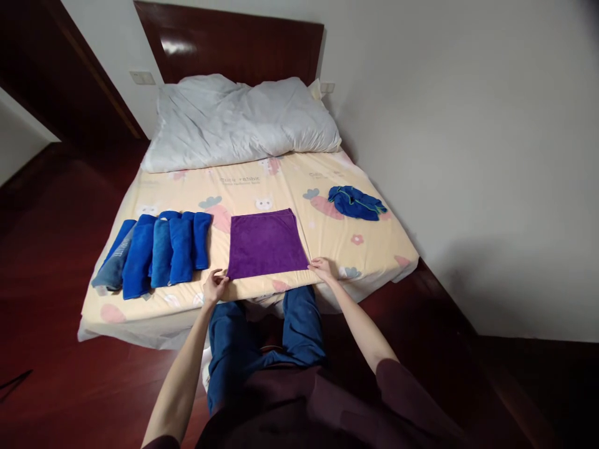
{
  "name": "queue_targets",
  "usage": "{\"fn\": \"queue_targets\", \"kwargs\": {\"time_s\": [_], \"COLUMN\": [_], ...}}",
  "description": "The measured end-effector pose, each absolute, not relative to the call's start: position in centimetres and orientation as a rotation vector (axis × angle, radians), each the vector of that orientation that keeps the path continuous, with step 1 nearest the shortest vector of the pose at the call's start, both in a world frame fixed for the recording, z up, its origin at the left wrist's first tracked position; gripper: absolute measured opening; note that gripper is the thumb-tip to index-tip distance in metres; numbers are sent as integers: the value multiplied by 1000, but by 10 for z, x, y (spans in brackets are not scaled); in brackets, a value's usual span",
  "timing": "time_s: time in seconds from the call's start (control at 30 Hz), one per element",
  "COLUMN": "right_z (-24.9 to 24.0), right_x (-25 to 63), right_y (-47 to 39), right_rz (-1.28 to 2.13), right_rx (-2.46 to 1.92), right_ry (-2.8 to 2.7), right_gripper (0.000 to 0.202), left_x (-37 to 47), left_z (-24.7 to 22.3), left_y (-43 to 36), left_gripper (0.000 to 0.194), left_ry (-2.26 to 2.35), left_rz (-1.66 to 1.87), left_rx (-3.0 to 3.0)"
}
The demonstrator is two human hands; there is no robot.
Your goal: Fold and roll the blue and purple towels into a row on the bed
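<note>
A purple cloth lies flat near the front edge of the bed, its shape roughly rectangular. My left hand pinches its near left corner between thumb and fingers. At the near right corner, my right hand has its fingertips closed on the cloth. Several rolled blue towels lie side by side to the left of the cloth, one of them greyer at its lower end. A crumpled blue cloth with green edging rests on the right side of the bed.
The bed has a cream sheet printed with carrots and rabbits. A pale grey quilt is bunched below the dark wooden headboard. A white wall rises at the right. My legs are against the bed's front edge.
</note>
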State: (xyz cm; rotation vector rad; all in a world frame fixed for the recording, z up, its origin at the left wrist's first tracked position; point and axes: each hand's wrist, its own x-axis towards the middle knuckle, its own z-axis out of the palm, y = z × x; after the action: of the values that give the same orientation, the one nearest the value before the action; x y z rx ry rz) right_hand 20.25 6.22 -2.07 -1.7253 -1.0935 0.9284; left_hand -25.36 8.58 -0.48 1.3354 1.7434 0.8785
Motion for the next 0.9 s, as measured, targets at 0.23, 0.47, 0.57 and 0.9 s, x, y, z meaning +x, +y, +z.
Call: {"fn": "queue_targets", "kwargs": {"time_s": [0.23, 0.47, 0.57, 0.9], "right_z": [-32, -25, -6, 6], "right_x": [221, 210, 186, 125], "right_y": [22, 15, 41, 182], "right_rz": [1097, 847, 519, 411], "right_rx": [-1712, -1875, -1799, -1512], "right_ry": [-1160, -1509, -1677, -2442], "right_gripper": [38, 11, 25, 50], "left_x": [-281, -273, -243, -200], "left_z": [-16, 2, 16, -45], "left_y": [33, 12, 36, 116], "left_gripper": [60, 46, 43, 52], "left_ry": [1683, 1817, 1765, 1600], "left_rz": [839, 789, 802, 749], "left_rx": [1411, 1848, 2159, 2317]}}
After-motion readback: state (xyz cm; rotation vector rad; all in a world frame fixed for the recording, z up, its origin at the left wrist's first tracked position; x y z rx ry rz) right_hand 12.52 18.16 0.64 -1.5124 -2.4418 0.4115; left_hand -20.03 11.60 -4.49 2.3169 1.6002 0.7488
